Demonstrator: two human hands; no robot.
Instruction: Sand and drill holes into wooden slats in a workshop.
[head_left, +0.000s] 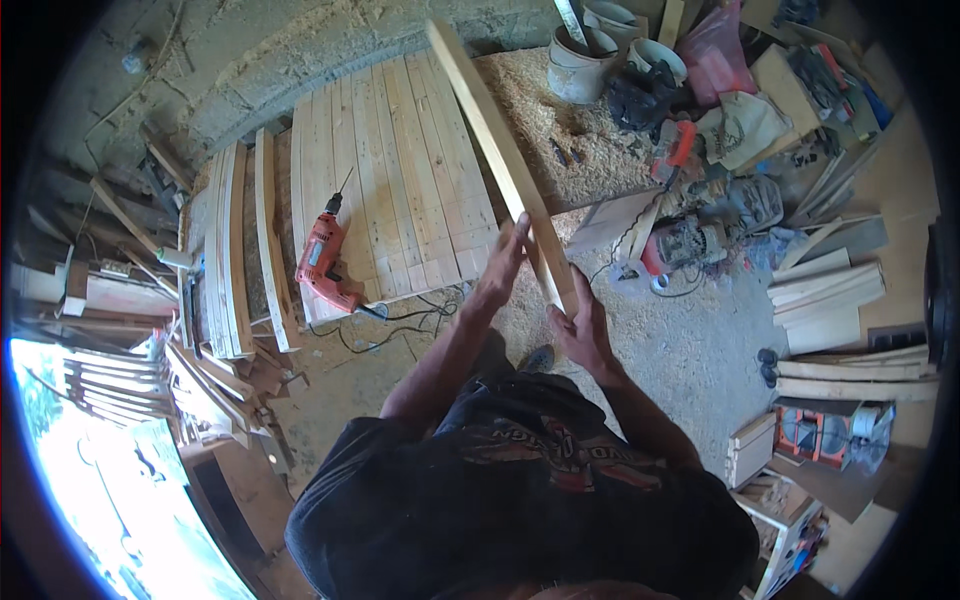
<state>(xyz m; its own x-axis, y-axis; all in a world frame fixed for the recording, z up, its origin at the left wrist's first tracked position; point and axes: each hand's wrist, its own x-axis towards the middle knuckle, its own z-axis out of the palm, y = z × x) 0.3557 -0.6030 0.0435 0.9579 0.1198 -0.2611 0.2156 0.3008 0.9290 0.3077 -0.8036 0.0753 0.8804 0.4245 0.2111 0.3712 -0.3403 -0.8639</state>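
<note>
I hold a long pale wooden board (486,125) up diagonally, its far end over the top of the bench. My left hand (508,250) grips it partway along, thumb on its face. Nearer me, my right hand (583,325) is closed round its lower end. To the left, a panel of side-by-side planks (390,170) lies on the bench, with a red corded drill (326,262) resting on it, bit pointing up the picture. Separate wooden strips (266,230) lie left of the panel.
Shavings (540,130) cover the bench's right part, with buckets (575,75), bags and tools behind. A red-grey power tool (680,243) sits below with cords. Stacked boards (825,300) line the right side, wood offcuts (215,390) the left. A bright opening (90,490) is at lower left.
</note>
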